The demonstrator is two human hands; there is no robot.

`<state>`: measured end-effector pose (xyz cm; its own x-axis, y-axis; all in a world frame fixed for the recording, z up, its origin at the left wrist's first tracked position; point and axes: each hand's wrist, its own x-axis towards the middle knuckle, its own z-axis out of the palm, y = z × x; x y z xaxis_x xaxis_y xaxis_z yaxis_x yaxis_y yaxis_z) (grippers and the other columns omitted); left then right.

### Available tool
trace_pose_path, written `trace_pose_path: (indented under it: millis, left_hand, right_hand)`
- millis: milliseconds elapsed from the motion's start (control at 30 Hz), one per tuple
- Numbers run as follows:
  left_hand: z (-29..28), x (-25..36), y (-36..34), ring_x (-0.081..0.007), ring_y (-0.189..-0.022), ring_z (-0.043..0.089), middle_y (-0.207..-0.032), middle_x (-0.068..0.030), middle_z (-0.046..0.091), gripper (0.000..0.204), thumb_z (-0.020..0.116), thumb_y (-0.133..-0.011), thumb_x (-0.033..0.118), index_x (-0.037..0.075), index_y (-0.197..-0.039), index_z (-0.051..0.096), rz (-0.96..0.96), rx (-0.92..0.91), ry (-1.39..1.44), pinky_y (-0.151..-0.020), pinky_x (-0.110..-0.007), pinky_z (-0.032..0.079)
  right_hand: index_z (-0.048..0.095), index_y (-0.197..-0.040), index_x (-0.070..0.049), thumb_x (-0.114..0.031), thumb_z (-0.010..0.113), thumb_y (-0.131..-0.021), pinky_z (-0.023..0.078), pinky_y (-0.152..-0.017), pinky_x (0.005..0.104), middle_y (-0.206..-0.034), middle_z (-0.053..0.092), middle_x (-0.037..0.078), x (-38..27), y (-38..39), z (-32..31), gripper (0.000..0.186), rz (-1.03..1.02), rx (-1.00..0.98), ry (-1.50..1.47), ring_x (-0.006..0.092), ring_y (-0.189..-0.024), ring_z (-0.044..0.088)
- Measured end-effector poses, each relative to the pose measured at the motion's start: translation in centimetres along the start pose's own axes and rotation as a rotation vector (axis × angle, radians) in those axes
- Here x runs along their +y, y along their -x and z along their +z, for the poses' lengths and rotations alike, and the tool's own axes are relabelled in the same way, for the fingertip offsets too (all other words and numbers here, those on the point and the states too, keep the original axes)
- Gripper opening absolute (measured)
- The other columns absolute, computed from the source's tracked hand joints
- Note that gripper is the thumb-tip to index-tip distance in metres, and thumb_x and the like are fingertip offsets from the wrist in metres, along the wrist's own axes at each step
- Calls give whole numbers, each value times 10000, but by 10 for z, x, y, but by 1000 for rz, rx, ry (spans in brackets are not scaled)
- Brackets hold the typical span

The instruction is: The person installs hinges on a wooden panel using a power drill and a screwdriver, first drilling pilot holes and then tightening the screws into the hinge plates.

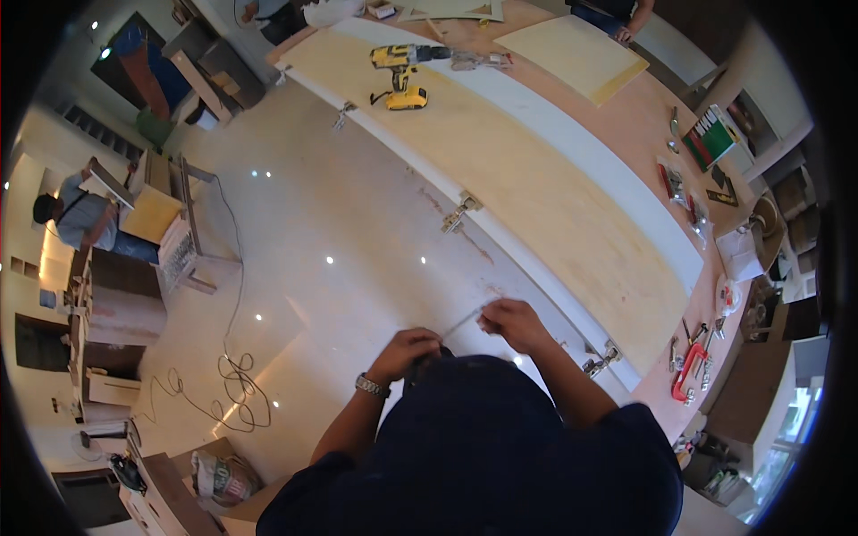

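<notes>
A thin pale strip (pixel 462 322), like a tape measure's blade, stretches between my two hands. My left hand (pixel 413 352), with a metal watch on its wrist, is closed round the strip's near end; something dark beneath it is partly hidden. My right hand (pixel 513 323) pinches the far end, close to the panel's edge. Beside it a long wooden panel (pixel 536 192) with a white border lies on the table. Cabinet hinges stick out along its near edge, one in the middle (pixel 460 213) and one close to my right forearm (pixel 601 359).
A yellow-black cordless drill (pixel 400 76) stands on the panel. Further right lie a red clamp (pixel 689 371), bagged hardware (pixel 672 183) and a green box (pixel 710 138). Loose cable (pixel 241 393) coils on the floor. Another person (pixel 85 214) works at the left; someone else's hand (pixel 623 34) shows across the table.
</notes>
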<state>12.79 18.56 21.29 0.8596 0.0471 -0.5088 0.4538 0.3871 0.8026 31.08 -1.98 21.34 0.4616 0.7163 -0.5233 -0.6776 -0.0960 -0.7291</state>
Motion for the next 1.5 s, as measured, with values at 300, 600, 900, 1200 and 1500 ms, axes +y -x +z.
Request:
trace_pose_path:
  millis: [300, 600, 900, 1200, 1500]
  left_hand:
    - [-92, 50, 32, -90, -619, 555, -799, -43, 643, 143, 575, -912, 87, 1, -1017, 622, 317, 197, 256, -559, -218, 442]
    - [-163, 73, 49, -67, -668, 561, -787, -12, 641, 166, 654, -875, 136, 20, -994, 646, 308, 446, 134, -586, -207, 422]
    - [-251, 113, 21, -65, -691, 540, -781, 0, 622, 240, 719, -827, 122, -12, -1012, 648, 310, 747, -93, -629, -233, 447]
    - [-383, 210, -10, -80, -666, 521, -742, -10, 608, 267, 717, -836, 157, -25, -1023, 658, 144, 731, -243, -616, -247, 446]
    - [-497, 285, -51, -61, -630, 547, -771, -26, 645, 217, 660, -856, 133, -16, -1013, 657, 212, 818, -5, -534, -205, 408]
  right_hand:
    - [620, -1020, -3, -150, 626, -924, 522, -740, 287, -951, 654, 87, -46, -109, 155, 175, -75, -199, 48, 158, -824, 639]
    - [634, -1061, 3, -165, 622, -927, 522, -737, 271, -977, 674, 88, -54, -174, 236, 215, -46, -271, 115, 147, -816, 655]
    - [650, -1066, 3, -176, 604, -938, 524, -736, 269, -976, 683, 73, -67, -294, 291, 225, 35, -396, 162, 142, -818, 655]
    - [660, -1009, 25, -127, 635, -896, 543, -765, 288, -933, 687, 106, -111, -467, 366, 191, -5, -503, 308, 170, -819, 673]
    - [642, -958, -5, -103, 619, -860, 546, -708, 291, -885, 683, 97, -171, -606, 464, 140, 185, -565, 304, 165, -761, 673]
